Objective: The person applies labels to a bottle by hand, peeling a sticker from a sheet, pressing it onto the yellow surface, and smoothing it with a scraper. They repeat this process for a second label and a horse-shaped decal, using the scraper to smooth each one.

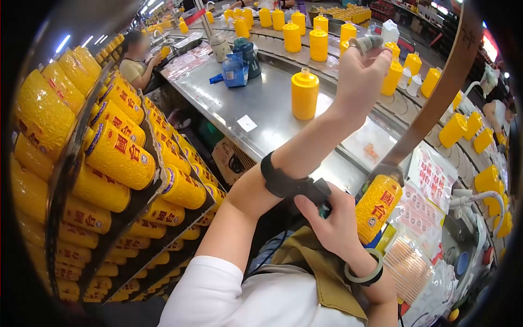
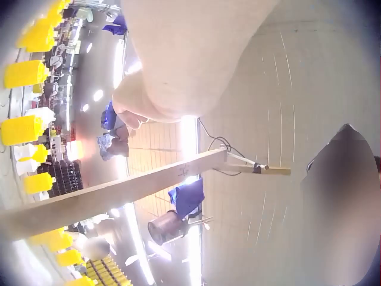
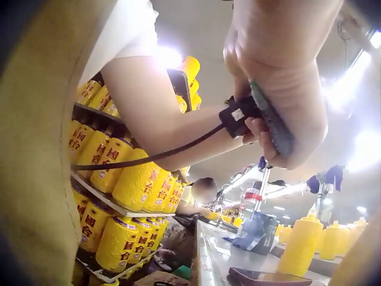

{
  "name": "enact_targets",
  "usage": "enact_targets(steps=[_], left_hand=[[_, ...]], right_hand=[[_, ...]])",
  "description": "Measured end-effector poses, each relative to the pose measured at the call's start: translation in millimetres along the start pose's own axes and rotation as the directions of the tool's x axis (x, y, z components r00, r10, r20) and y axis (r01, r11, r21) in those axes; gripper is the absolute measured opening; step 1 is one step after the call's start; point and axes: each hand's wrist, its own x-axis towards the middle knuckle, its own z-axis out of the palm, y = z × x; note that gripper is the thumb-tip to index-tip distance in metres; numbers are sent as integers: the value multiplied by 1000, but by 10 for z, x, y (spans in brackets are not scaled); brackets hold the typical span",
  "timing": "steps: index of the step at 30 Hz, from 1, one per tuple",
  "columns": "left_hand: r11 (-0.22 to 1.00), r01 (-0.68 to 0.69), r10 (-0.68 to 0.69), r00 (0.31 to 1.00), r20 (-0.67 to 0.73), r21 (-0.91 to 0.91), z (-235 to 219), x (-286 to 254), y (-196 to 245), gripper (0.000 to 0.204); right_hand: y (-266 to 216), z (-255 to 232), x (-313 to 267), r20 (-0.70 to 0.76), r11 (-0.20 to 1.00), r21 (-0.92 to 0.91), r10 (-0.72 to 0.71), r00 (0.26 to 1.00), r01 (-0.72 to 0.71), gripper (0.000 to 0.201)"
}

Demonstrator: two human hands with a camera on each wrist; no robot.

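My left forearm reaches up across the head view, with my left hand raised before the row of yellow bottles and its fingers loosely curled. A grey-green band covers part of those fingers. A black strap circles my left forearm and bears a small black camera. My right hand grips this camera, its thumb on top. From below, in the right wrist view, its fingertips curl round the black camera housing, with a dark grey-green strip along the hand. A bracelet sits on my right wrist.
One yellow bottle stands on the metal table; beyond it a conveyor carries more. A labelled yellow bottle leans near my right hand. Racked bottles fill the left side. A wooden post rises at right. Another person sits farther back.
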Motion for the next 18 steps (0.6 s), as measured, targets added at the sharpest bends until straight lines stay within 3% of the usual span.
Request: enact_targets(steps=[2, 3, 5, 6, 8, 9, 10, 11, 12, 13, 14, 16, 17, 18], left_hand=[[901, -341, 341, 939, 51, 269, -22, 20, -75, 23], [900, -340, 340, 939, 50, 274, -20, 12, -83, 23], [679, -582, 580, 799, 160, 447, -6, -6, -118, 24], [683, -579, 574, 803, 163, 446, -18, -4, -125, 24], [218, -775, 751, 522, 405, 593, -44, -18, -207, 28], [203, -785, 755, 506, 417, 586, -29, -68, -276, 28], [145, -841, 765, 429, 480, 521, -52, -36, -321, 24], [234, -803, 713, 525, 465, 547, -101, -81, -377, 24], [282, -776, 698, 570, 433, 565, -125, -150, -391, 24], [439, -748, 647, 648, 403, 497, -139, -265, -390, 32], [443, -743, 587, 664, 464, 502, -266, -330, -462, 40], [629, -621, 444, 781, 439, 468, -391, -605, -578, 41], [689, -515, 309, 845, 436, 511, -478, -753, -629, 42], [715, -455, 238, 873, 427, 531, -531, -881, -735, 44]], right_hand=[[-18, -8, -32, -13, 999, 37, 16, 1000, -15, 25], [-35, -16, -50, -25, 997, 70, 35, 999, -33, 26], [-70, -49, -89, -21, 998, 47, 43, 999, -42, 27], [-71, -60, -107, -21, 998, 21, 54, 998, -53, 29], [-33, 4, -98, -32, 996, 46, 82, 996, -80, 30], [-23, 24, -119, -48, 992, 66, 114, 992, -111, 31], [-48, 7, -127, -33, 985, 84, 156, 987, -153, 43], [-87, -108, -141, 89, 970, -67, 239, 967, -234, 51], [-111, -214, -198, 197, 932, -212, 336, 921, -295, 59], [-36, -243, -316, 219, 963, -114, 263, 940, -243, 71], [69, -273, -488, 152, 987, -77, 150, 977, -140, 65], [-57, -627, -628, 196, 971, -108, 231, 953, -213, 66], [3, -738, -737, 106, 978, -119, 182, 977, -170, 60], [41, -892, -788, 7, 967, -93, 238, 971, -237, 52]])
